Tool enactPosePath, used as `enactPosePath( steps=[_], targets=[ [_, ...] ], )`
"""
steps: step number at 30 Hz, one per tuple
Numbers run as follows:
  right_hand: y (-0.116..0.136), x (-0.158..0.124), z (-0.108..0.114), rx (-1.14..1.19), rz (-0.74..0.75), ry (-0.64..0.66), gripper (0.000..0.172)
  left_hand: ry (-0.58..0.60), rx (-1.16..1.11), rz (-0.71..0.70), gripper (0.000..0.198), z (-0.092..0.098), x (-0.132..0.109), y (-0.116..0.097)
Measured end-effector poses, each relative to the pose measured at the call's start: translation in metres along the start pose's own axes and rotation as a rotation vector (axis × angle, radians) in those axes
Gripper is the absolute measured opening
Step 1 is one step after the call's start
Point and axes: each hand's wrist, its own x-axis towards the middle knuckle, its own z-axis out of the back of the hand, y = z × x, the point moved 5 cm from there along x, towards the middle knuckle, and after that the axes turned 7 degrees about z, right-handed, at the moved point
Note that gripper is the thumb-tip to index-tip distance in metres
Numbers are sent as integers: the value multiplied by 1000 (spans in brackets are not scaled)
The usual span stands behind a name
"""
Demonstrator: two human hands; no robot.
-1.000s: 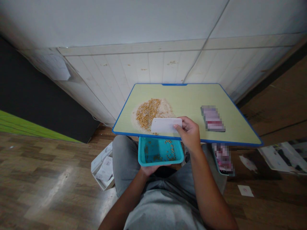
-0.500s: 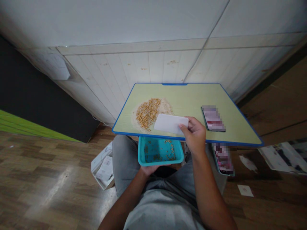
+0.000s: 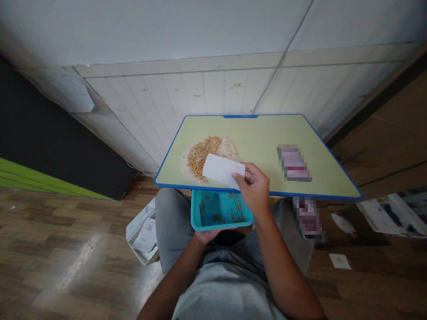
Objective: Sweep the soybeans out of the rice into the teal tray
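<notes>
- At the near side, a blue-green tub (image 3: 223, 226) is held up from beneath by the left hand (image 3: 207, 236), between the seated person's legs (image 3: 171, 229). The fingers are hidden by the tub, so whether they are spread or curled cannot be told.
- Loose beans (image 3: 238, 206) are seen scattered inside the tub, whose far rim is partly covered by the near edge of the table (image 3: 267, 133).
- A white card (image 3: 223, 171) is pinched by its right end in the right hand (image 3: 255, 186), the thumb laid on top. Whether the table is touched by the card cannot be told.
- Since half a second ago the card has been shifted leftward and turned, so that the near right part of the bean pile (image 3: 198, 155) is now covered by its far end. By this the card seems to be brought back to the beans; no clear change is seen in the tub's contents.
- The bean pile is spread on the left part of the table, ringed by pale grains (image 3: 229, 146), with more of these heaped at its right.
- A phone (image 3: 294, 164), its screen blurred out, is laid on the right part of the table.
- Beyond the table, the view is closed off by a pale wall (image 3: 200, 40).
</notes>
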Motion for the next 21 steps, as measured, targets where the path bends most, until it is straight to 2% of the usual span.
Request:
enactPosePath(
  steps=[6, 11, 17, 21],
  targets=[
    [-6, 5, -5, -51, 20, 31, 22, -36, 3, -7, 82, -2, -1, 0],
    [-7, 9, 3, -123, 47, -37, 21, -89, 14, -8, 81, 0, -3, -1],
    [-1, 17, 6, -126, 83, -89, 20, -68, -8, 10, 83, -3, -3, 0],
    [3, 22, -1, -100, 90, -74, 22, -65, 5, 15, 79, -3, -2, 0]
  ],
)
